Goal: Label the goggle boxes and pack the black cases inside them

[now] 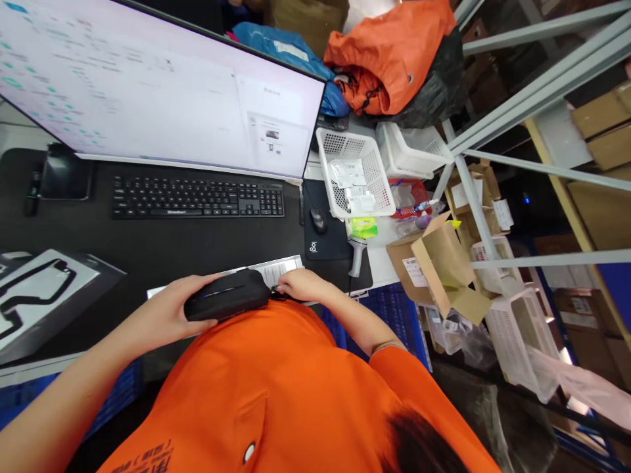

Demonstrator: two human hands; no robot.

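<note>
Close against the orange shirt front, a long black case with rounded ends lies over the desk's front edge. My left hand wraps around its left end, thumb on the near side and fingers over the far side. At the case's right end, my right hand is closed in a pinch. A small dark piece shows at those fingertips, too small to make out. Partly under the case and both hands lies a printed white sheet.
A black keyboard sits below a large lit monitor. To the right are a mouse, a grey scanner, a white basket and an open cardboard box. A grey-white product box stands at left.
</note>
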